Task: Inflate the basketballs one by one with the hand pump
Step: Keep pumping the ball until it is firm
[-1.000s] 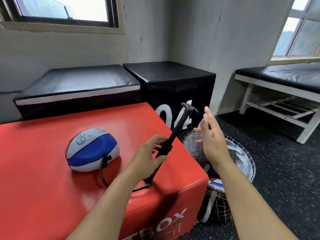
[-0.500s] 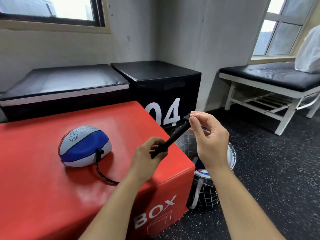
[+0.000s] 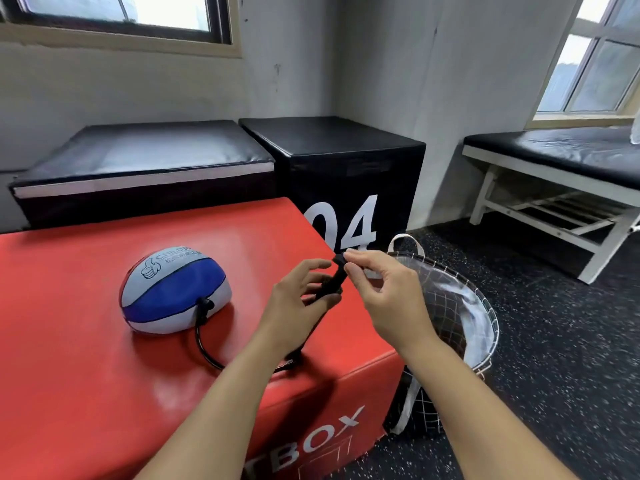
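A limp, half-flat ball (image 3: 175,294) in blue, white and red lies on the red box (image 3: 86,393). A black hose (image 3: 204,344) runs from its valve to the foot of the black hand pump (image 3: 330,284), which leans over the box's right edge. My left hand (image 3: 298,301) holds the pump's barrel. My right hand (image 3: 384,294) pinches the pump's handle at the top, with the handle pushed down close to the barrel.
A wire basket (image 3: 478,306) with white lining stands on the floor right of the red box. Two black boxes (image 3: 332,147) stand behind, one marked 04. A bench (image 3: 554,161) with a black pad is at the right wall.
My right hand came in from open beside the pump, took the handle and pushed it down; the pump is now much shorter. The ball has not moved.
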{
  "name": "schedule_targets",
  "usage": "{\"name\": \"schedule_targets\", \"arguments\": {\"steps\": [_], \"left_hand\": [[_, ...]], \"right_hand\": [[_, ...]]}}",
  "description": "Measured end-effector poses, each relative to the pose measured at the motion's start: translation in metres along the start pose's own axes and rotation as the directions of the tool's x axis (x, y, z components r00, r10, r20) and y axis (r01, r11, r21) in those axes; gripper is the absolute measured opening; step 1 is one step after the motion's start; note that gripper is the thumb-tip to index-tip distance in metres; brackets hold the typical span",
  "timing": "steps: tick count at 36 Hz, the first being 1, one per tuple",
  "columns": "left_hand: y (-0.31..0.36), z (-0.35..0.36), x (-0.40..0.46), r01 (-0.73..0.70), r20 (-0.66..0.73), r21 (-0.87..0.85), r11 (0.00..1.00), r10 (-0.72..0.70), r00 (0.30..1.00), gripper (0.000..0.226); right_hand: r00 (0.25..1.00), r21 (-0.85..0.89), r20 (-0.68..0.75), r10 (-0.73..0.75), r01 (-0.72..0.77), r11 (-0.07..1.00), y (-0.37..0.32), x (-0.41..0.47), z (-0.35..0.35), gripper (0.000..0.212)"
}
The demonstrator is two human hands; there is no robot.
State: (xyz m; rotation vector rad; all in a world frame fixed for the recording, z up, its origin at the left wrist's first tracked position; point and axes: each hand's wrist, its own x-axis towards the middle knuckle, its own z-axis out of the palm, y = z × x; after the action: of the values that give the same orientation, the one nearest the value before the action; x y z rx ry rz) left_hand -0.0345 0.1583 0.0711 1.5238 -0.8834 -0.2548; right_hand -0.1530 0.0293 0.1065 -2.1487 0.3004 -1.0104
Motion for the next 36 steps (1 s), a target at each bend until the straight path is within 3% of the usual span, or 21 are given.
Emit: {"name": "schedule_targets", "arguments": {"steps": [6,12,19,25,29,36], "left_hand": [[0.000,0.002,0.003,-0.025,-0.003,-0.020,0.999,0.025,1.000,0.047],[0.002,0.007,0.000,-0.043,0.022,-0.028,0.999,0.044,0.999,0.047],[0.005,0.012,-0.002,-0.027,0.071,-0.001,1.000,0.027,0.997,0.051],[0.005,0.013,-0.004,-0.024,0.098,0.037,0.999,0.020,0.995,0.049],[0.002,0.004,-0.006,-0.014,0.117,0.086,0.996,0.004,0.993,0.037],[-0.001,-0.010,-0.009,0.005,0.098,0.096,0.995,-0.014,0.995,0.034]], "right_hand": [[0.998,0.017,0.036,0.050,-0.051,0.999,0.009,0.000,0.008,0.016],[0.998,0.045,0.031,0.053,-0.055,0.997,0.009,-0.004,0.000,0.029],[0.975,0.274,-0.218,0.051,0.011,0.962,-0.011,0.009,-0.033,0.029],[0.912,0.274,-0.407,0.038,0.083,0.958,-0.025,0.003,-0.058,0.028],[0.924,0.101,-0.374,-0.080,0.126,0.987,-0.034,-0.004,-0.050,0.023],[0.977,0.030,-0.188,-0.104,0.111,0.993,-0.037,-0.008,-0.022,0.022]]}}
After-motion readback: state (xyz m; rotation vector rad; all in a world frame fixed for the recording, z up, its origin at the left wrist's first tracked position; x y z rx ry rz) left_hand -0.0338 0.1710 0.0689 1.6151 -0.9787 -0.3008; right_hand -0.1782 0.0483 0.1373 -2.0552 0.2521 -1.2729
